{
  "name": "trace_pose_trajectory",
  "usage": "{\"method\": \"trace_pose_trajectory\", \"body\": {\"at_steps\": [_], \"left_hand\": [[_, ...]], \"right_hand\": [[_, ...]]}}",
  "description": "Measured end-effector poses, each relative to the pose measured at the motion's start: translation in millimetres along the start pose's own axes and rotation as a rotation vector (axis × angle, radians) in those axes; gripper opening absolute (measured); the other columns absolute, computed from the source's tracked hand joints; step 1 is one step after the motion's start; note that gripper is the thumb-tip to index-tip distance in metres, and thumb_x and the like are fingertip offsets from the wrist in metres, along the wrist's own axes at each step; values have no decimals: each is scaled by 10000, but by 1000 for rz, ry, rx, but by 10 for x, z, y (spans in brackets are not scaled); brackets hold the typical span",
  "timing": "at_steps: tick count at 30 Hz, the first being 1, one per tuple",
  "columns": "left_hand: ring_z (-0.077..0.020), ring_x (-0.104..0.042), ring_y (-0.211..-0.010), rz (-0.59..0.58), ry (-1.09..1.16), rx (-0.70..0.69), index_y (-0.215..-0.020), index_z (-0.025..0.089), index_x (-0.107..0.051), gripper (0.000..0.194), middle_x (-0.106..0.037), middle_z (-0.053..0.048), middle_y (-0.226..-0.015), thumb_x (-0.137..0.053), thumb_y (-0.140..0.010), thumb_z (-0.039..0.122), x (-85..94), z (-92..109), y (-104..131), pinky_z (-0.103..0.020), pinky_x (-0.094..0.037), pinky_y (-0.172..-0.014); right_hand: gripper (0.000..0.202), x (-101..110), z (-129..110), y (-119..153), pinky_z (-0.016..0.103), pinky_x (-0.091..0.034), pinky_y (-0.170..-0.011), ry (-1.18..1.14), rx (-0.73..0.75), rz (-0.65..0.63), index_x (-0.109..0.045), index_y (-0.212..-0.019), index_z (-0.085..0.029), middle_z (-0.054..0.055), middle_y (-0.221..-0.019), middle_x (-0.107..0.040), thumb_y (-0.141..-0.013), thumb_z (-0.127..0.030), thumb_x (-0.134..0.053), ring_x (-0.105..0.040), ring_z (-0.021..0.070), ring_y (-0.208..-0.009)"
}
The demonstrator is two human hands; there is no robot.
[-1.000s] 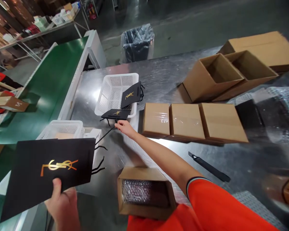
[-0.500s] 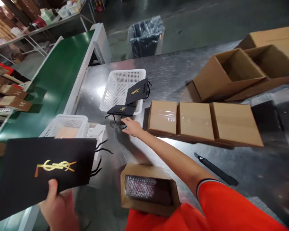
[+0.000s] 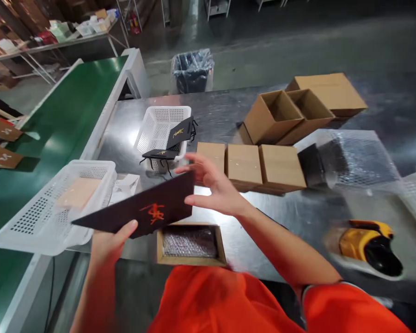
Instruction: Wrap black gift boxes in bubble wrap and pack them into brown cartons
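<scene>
A flat black paper gift bag [image 3: 175, 196] with a shiny logo is tilted in front of me. My left hand [image 3: 109, 240] grips its lower edge, thumb on the front face. At the bag's other end is my right hand [image 3: 217, 187], thumb and fingers spread around the edge; whether it touches the bag I cannot tell. Below the bag, an open carton [image 3: 162, 259] contains a bubble-wrapped item [image 3: 190, 243]. Beyond my hands, a white basket [image 3: 143, 132] has two more black gift bags [image 3: 179, 132] lying over its near right corner.
Three closed cartons [image 3: 244, 162] stand in a row on the metal table, with open cartons [image 3: 272, 115] behind. At left are another white basket [image 3: 100, 171] and a green conveyor [image 3: 64, 115]. A yellow-and-black tape dispenser [image 3: 364, 245] and bubble wrap [image 3: 364, 157] lie right.
My left hand has brought the black gift bag rightward to above the open carton, turning it. My right hand has drawn back from the far basket to the bag's end. The view has shifted right.
</scene>
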State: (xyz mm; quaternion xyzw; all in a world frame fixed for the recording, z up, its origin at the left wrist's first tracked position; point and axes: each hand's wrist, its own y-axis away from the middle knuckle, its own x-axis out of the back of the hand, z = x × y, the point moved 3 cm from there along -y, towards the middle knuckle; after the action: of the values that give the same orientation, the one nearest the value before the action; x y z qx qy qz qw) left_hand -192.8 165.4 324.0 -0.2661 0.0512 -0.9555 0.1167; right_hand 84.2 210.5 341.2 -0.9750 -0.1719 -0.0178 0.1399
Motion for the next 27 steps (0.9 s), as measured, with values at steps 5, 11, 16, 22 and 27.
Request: {"method": "trace_pose_trajectory", "body": {"at_steps": [5,11,16,22,27], "left_hand": [[-201,-685,-755,-663,90,-171,-842,223,-778,242,-747,-56,-826,-638,-794,414,-371,492,252,-320,-573,-698],[-186,-671,-744,-710,207,-190,-846,175,-769,279,-734,-65,-798,-608,-839,402,-534,570,447,-282,-545,-674],[-200,-663,-964,-353,251,-127,-1050,179,-706,300,-706,-87,-1065,-597,-855,379,-364,180,549,-323,-540,-868],[-200,-665,-889,-477,-223,-168,-915,186,-691,272,-716,-76,-932,-452,-917,313,-509,-430,906,-335,-547,-826],[-245,-627,-1105,-748,-628,-274,-1182,148,-637,336,-674,-124,-1195,-443,-918,220,-861,-539,1173,-384,-502,-969]], "right_hand": [[683,163,-919,443,262,-529,-641,301,-1,-45,-344,-1433,-359,33,-1148,-659,-836,-457,-662,-679,154,-792],[411,-102,-1071,705,242,-376,-534,924,-76,-469,-620,-1179,-269,1,-770,-707,-831,-481,-676,-634,160,-636],[126,-81,-968,748,237,-297,-509,1173,-191,-473,-674,-989,-267,-13,-676,-673,-895,-240,-595,-581,140,-567],[100,61,-789,667,232,-325,-554,1110,-268,-453,-666,-955,-219,10,-747,-697,-884,-228,-596,-609,146,-650],[146,-202,-317,621,240,-305,-576,1260,-291,-536,-664,-993,-230,29,-814,-714,-907,-236,-546,-628,162,-706]]}}
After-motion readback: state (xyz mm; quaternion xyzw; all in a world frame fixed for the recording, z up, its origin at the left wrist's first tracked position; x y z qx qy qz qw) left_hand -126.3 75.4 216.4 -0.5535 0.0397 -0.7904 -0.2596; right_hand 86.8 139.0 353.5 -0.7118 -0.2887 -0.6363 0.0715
